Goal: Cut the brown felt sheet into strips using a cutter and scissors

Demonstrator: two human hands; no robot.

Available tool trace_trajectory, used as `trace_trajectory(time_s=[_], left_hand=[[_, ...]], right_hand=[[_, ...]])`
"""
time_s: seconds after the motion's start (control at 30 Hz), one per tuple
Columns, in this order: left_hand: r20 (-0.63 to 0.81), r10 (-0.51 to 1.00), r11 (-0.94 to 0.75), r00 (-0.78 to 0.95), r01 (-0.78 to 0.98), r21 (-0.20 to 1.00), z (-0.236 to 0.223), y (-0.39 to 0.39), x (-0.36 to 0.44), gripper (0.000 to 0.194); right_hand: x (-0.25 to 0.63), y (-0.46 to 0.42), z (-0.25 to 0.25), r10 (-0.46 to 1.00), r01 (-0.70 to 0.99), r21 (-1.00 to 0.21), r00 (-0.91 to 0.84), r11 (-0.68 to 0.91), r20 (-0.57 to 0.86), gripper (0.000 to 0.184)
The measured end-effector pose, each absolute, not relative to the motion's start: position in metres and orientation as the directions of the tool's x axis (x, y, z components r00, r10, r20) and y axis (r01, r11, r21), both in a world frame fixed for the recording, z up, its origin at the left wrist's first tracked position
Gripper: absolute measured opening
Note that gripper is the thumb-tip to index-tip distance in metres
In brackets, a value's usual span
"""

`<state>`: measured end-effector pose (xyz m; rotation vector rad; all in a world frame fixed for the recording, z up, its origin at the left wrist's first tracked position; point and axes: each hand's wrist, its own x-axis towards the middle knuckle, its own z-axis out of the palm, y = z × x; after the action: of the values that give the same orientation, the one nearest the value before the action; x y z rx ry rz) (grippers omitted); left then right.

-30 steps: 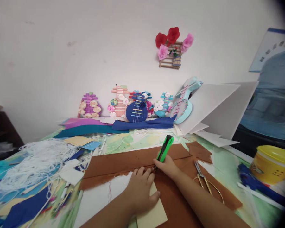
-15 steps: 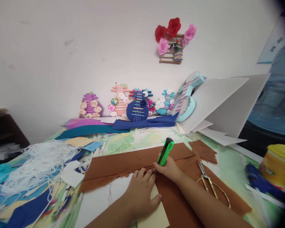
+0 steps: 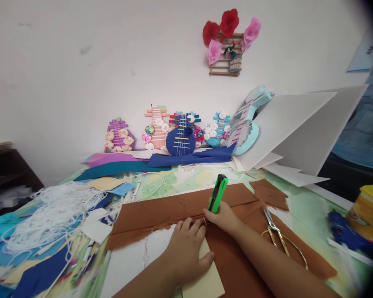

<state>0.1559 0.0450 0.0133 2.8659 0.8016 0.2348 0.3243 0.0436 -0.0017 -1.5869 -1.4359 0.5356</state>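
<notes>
right hand (image 3: 224,218) grips a green cutter (image 3: 216,198); left hand (image 3: 188,252), fingers outstretched, rests on cream card (image 3: 209,278) (scissors (image 3: 274,226) lie nearby).

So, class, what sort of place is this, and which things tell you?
Probably a craft room: a green cutter in the right hand, gold-handled scissors, and a tangle of white cord on the table.

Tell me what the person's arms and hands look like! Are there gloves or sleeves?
The left hand and right hand are bare, with no gloves. The left forearm and right forearm show no sleeves, watch or bracelet.
</notes>
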Motion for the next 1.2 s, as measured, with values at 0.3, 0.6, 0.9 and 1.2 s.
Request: trace_trajectory(time_s=[0.3, 0.6, 0.9, 1.2], left_hand=[[0.102, 0.521, -0.846, 0.848, 0.497, 0.194, 0.0135, 0.0463, 0.1554, 0.057], [0.089, 0.523, -0.842, 0.847, 0.498, 0.208, 0.013, 0.047, 0.1543, 0.06], [0.113, 0.52, -0.846, 0.847, 0.492, 0.204, 0.0124, 0.0474, 0.1559, 0.057], [0.113, 0.516, -0.848, 0.849, 0.489, 0.205, 0.0105, 0.0471, 0.1557, 0.058]], right_hand=[[0.3218, 0.042, -0.0004, 0.947, 0.608, -0.79, 0.199, 0.082, 0.252, 0.027], [0.3245, 0.0422, 0.0001, 0.948, 0.526, -0.846, 0.222, 0.081, 0.228, 0.027], [0.323, 0.0401, -0.0043, 0.943, 0.629, -0.769, 0.175, 0.113, 0.282, 0.025], [0.3212, 0.0381, 0.0001, 0.949, 0.622, -0.778, 0.188, 0.085, 0.254, 0.029]])
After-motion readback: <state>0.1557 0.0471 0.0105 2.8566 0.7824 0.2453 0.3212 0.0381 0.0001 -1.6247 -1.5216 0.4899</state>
